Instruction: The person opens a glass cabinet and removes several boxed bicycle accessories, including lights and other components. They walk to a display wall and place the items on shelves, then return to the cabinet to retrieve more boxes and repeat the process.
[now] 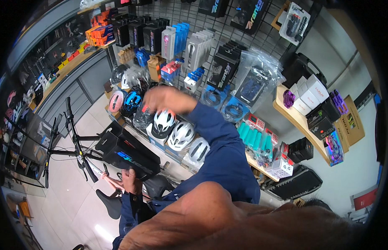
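My left hand (130,182) grips the near lower edge of a long black box (131,156) with a shiny coloured print, thumb on its face. The box is tilted, in front of a bicycle. Across the front stretches my right arm in a dark blue sleeve. My right hand (171,100) is smeared by motion above the display of helmets, so its fingers do not show clearly. Close below it are a plastic-wrapped helmet (142,118) and a white and black helmet (164,121). Beside them sit a white helmet (181,135) and a blue and black helmet (132,102).
A wire grid wall (185,16) carries hanging boxes and bagged goods. Bicycle handlebars (75,137) and a saddle (108,204) stand at left. Right of my arm is a shelf with teal rolls (250,137). A wooden shelf (300,121) holds white boxes (313,91).
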Demonstrator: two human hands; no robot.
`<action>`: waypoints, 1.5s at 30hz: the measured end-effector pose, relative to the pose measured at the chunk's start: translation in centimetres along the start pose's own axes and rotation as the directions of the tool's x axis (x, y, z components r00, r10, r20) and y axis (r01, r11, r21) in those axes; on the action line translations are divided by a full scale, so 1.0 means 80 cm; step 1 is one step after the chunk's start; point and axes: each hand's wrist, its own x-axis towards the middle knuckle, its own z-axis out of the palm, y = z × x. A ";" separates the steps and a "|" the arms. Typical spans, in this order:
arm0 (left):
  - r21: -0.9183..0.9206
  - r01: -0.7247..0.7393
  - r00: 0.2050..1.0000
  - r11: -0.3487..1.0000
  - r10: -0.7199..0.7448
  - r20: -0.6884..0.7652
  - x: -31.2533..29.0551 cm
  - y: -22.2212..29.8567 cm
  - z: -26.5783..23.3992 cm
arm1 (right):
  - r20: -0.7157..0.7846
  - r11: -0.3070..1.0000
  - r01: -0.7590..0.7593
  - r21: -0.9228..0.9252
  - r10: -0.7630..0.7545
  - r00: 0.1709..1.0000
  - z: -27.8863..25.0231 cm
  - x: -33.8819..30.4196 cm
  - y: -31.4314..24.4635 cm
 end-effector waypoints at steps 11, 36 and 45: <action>-0.003 0.059 0.986 0.998 -0.059 -0.155 0.012 -0.004 0.027 | 0.010 0.953 -0.302 0.020 0.302 0.953 0.169 -0.096 0.018; 0.018 0.067 0.977 0.998 -0.062 -0.203 0.011 0.001 0.009 | -0.723 0.596 -0.450 -0.665 -0.665 0.187 -0.349 0.084 -0.148; 0.008 0.056 0.980 0.998 -0.053 -0.191 0.010 -0.021 -0.002 | -0.801 0.696 -0.513 -0.502 -0.598 -0.027 -0.382 0.094 -0.098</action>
